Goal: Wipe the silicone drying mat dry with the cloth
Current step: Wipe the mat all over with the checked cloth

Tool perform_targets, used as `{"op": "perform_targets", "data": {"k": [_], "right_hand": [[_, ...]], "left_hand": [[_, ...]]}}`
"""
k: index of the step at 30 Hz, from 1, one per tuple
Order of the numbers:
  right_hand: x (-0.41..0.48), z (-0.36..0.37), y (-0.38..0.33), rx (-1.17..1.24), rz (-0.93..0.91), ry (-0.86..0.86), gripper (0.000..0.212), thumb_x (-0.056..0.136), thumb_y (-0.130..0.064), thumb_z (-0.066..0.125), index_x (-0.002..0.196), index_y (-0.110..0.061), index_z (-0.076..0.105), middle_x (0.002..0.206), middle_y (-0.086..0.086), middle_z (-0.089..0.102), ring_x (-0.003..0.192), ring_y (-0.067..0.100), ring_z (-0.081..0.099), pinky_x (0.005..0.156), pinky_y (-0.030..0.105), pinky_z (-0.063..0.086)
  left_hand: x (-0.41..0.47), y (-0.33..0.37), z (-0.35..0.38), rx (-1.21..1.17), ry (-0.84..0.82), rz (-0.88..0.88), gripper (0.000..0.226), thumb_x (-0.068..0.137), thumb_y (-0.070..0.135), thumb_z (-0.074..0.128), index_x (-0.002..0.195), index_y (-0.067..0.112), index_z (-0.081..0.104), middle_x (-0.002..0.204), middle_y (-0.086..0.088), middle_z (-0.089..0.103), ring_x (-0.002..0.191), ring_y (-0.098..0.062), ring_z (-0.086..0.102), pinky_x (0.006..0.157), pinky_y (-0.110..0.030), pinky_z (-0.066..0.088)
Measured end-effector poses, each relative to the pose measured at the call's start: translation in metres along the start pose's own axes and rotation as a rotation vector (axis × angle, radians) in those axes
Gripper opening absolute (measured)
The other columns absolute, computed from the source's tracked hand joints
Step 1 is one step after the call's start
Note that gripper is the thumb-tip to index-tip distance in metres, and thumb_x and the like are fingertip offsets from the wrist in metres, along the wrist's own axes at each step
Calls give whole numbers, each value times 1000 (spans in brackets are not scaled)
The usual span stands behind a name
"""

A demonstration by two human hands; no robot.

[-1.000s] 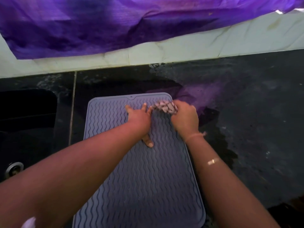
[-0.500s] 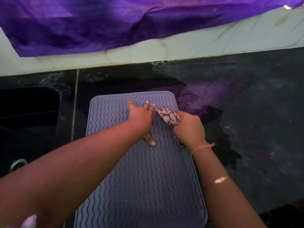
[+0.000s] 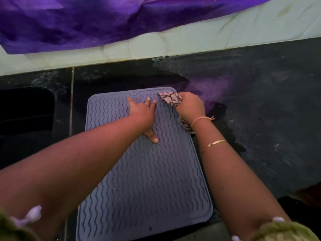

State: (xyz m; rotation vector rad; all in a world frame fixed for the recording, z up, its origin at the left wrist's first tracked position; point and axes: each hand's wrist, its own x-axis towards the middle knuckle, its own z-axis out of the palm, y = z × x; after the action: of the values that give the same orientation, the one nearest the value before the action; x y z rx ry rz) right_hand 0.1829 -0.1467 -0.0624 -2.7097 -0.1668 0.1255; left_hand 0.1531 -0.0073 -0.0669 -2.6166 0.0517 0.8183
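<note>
A grey silicone drying mat [image 3: 152, 180] with wavy ridges lies flat on the dark countertop. My left hand [image 3: 143, 113] rests palm down on the mat's far half, fingers spread, holding nothing. My right hand [image 3: 190, 106] is closed on a bunched white cloth with dark red pattern [image 3: 171, 98] and presses it onto the mat's far right corner. A tail of the cloth hangs out under my right wrist at the mat's right edge.
The black stone countertop [image 3: 260, 119] shows wet patches right of the mat. A dark sink basin [image 3: 26, 110] lies to the left. A pale tiled ledge [image 3: 191, 40] runs along the back, with purple fabric [image 3: 104, 20] draped over it.
My right hand slid the cloth back along the mat toward me, then pushed it out again to the far right corner. My left hand stayed pressed on the mat.
</note>
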Motion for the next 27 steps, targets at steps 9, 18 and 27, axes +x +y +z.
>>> {"op": "perform_targets", "data": {"k": [9, 18, 27], "right_hand": [[-145, 8, 31, -33, -51, -1, 28, 77, -8, 52, 100, -18, 62, 95, 6, 62, 84, 29, 52, 64, 31, 42], [-152, -20, 32, 84, 137, -129, 25, 79, -14, 53, 97, -22, 68, 88, 5, 72, 82, 28, 65, 72, 35, 53], [-124, -9, 20, 65, 59, -73, 24, 78, -9, 53, 96, -16, 67, 92, 12, 71, 89, 35, 64, 76, 37, 52]], "left_hand": [[-7, -2, -1, 12, 30, -7, 150, 36, 89, 51, 149, 18, -16, 158, -6, -10, 141, -33, 23, 108, -67, 8], [-43, 10, 5, 1, 158, -53, 114, 63, 75, 60, 150, 17, 15, 156, -9, 19, 134, -37, 36, 104, -70, 4], [-133, 61, 103, -478, 86, 150, 102, 70, 83, 42, 144, 43, -16, 154, 11, -24, 139, -42, -21, 104, -65, -13]]}}
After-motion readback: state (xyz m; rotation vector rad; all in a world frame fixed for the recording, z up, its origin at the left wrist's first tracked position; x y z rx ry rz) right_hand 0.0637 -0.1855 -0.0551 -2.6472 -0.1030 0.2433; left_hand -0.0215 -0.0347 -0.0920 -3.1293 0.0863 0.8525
